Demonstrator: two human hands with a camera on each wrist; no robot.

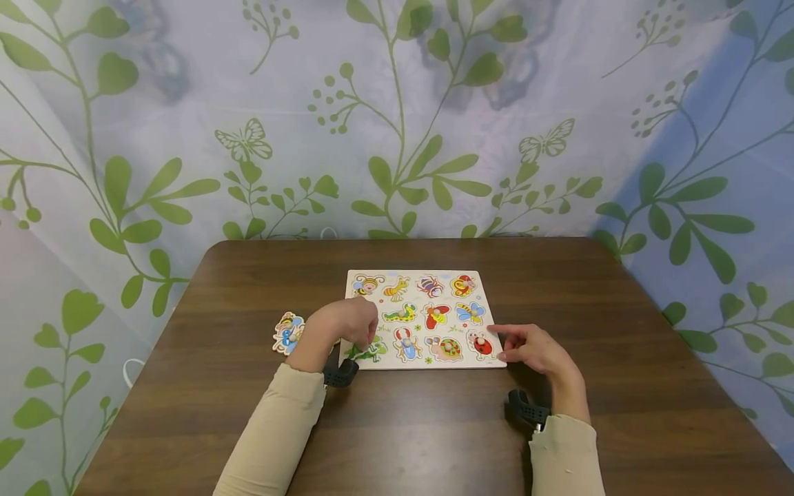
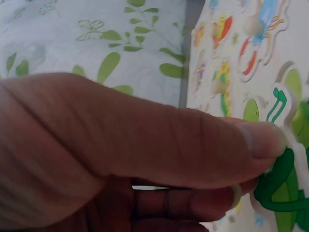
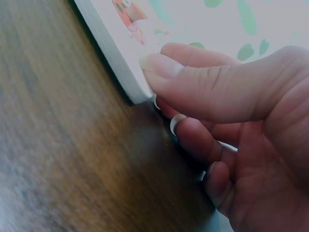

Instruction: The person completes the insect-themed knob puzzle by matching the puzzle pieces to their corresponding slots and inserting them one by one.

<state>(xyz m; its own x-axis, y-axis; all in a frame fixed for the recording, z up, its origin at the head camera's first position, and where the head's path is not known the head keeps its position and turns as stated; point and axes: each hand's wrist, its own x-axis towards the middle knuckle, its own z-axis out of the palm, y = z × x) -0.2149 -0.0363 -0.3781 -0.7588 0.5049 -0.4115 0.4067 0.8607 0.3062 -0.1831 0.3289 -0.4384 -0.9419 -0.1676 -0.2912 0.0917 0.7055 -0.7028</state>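
Observation:
A pale wooden peg puzzle board (image 1: 384, 366) with several colourful insect pieces lies on the table. My left hand (image 1: 347, 320) is over the board's left side, thumb and fingers pinching a green insect puzzle piece (image 2: 277, 189) at the near left corner. In the left wrist view the thumb covers part of that piece, and its knob is hidden. At the board's near right corner my right hand (image 1: 533, 348) grips the edge, thumb on top, as the right wrist view shows. Next to that thumb is a red ladybug piece (image 1: 480, 344).
Left of the board, a small pile of loose insect pieces (image 1: 288, 333) lies on the brown wooden table (image 1: 422, 427), partly behind the left forearm. A curtain (image 1: 347, 158) with green leaf patterns hangs beyond the table's far edge. Both wrists carry black camera mounts (image 1: 528, 410).

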